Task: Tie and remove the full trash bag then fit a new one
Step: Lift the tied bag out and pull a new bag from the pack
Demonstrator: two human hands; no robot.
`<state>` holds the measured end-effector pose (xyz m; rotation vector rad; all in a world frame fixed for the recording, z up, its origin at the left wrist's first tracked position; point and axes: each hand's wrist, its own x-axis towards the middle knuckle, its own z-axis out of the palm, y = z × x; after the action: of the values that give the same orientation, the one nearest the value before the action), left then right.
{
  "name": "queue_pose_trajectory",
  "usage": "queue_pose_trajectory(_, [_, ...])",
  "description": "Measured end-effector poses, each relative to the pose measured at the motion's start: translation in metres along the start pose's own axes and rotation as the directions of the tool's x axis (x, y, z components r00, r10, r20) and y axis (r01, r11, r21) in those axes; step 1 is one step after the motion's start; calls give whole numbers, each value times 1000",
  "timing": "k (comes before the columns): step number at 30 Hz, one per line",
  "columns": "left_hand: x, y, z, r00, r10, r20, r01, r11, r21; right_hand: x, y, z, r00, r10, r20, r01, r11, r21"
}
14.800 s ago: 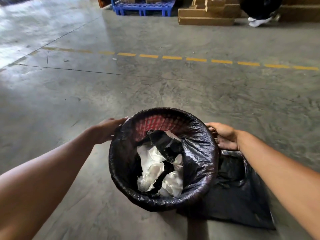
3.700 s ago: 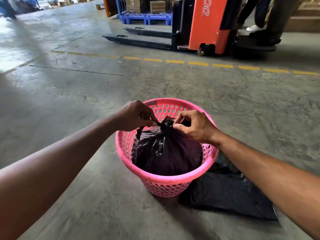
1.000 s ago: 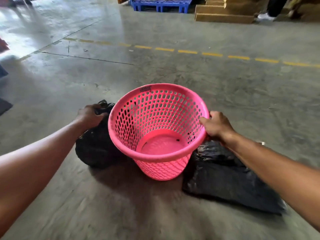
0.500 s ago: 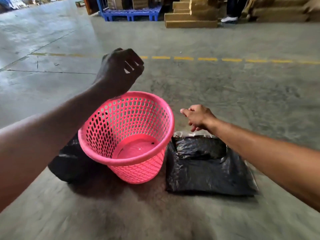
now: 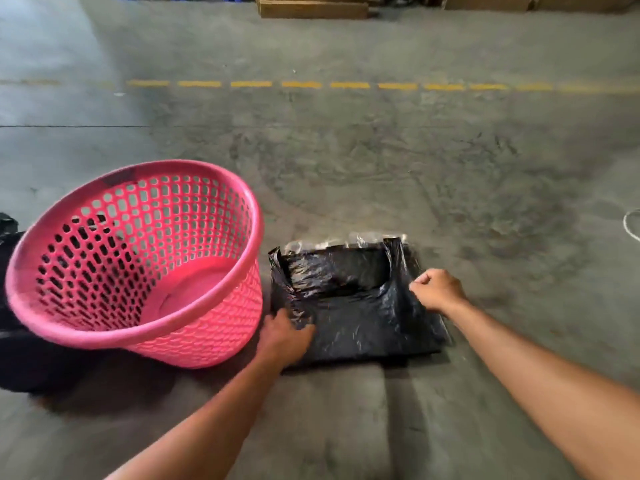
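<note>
Two bare hands reach down to a flat pack of black trash bags (image 5: 360, 306) lying on the concrete floor (image 5: 346, 161). The left hand (image 5: 284, 337) rests on the pack's near left corner, fingers spread over the plastic and pressing it down; its grip is released, flat rather than curled. The right hand (image 5: 438, 292) sits at the pack's right side with the fingers drawn into a loose fist, thumb and forefinger meeting at the black film; the frame is blurred there, so I cannot tell whether any plastic is actually pinched between them. A strip of clear wrapping (image 5: 346, 239) shows along the pack's far edge, and the top layer of black film is rumpled and folded back near that edge.

Just left of the pack stands a pink perforated basket (image 5: 221, 216), tipped toward the camera so its open mouth and bare pink bottom are visible; no liner is in it. Its lower wall is close beside the left hand, though contact cannot be made out. Behind the basket on the left, partly hidden by it and cut by the frame edge, sits the tied full trash bag (image 5: 17, 358), dark and bulging, resting on the floor.

Farther off, a dashed yellow line (image 5: 301, 84) runs across the floor, and beyond it flat cardboard boxes (image 5: 311, 8) lie along the top of the view. A white curved mark (image 5: 630, 225) shows at the right edge.
</note>
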<state>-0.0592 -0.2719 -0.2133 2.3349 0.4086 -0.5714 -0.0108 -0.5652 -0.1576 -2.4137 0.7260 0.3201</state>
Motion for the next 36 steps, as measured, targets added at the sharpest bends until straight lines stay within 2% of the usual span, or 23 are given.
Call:
queue_pose_trajectory(2, [9, -26, 20, 984, -170, -53, 170, 985, -8, 10, 34, 17, 999, 43, -14, -44, 998, -50])
queue_pose_trajectory(4, [7, -35, 24, 965, -244, -101, 244, 970, -11, 17, 56, 34, 997, 71, 7, -70, 995, -76])
queue_pose_trajectory(7, [16, -42, 29, 940, -298, -163, 291, 954, -70, 22, 70, 51, 996, 85, 6, -85, 995, -46])
queue_pose_trajectory(12, [25, -47, 33, 922, -335, -194, 288, 928, -236, 23, 68, 49, 990, 93, -103, -88, 995, 52])
queue_pose_trajectory(16, [23, -41, 34, 917, -343, -202, 274, 912, -304, 22, 73, 41, 981, -1, -195, 17, 996, 84])
queue_pose_trajectory(18, [22, -39, 33, 927, -326, -187, 246, 903, -352, 21, 79, 37, 974, -65, -218, 87, 992, 92])
queue_pose_trajectory(21, [22, -39, 34, 956, -238, -171, 135, 875, -466, 18, 87, 29, 959, -69, -276, 113, 982, 149])
queue_pose_trajectory(26, [12, -36, 28, 961, 28, -274, -157, 871, -465, 8, 96, 25, 927, -61, -371, 127, 980, 156])
queue_pose_trajectory(30, [10, -36, 26, 971, 124, -207, -220, 806, -549, -2, 95, 26, 839, -258, -479, 272, 961, -42])
queue_pose_trajectory(32, [7, -29, 24, 975, 118, -189, -210, 771, -601, -5, 88, 24, 835, -291, -467, 316, 948, -27])
queue_pose_trajectory(34, [2, -16, 20, 995, 12, -97, -81, 650, -755, -5, 78, 22, 877, -237, -417, 296, 952, 82])
queue_pose_trajectory(36, [-4, 1, 12, 988, -34, 154, 152, 460, -875, -3, 67, 19, 929, -132, -347, 231, 937, 261])
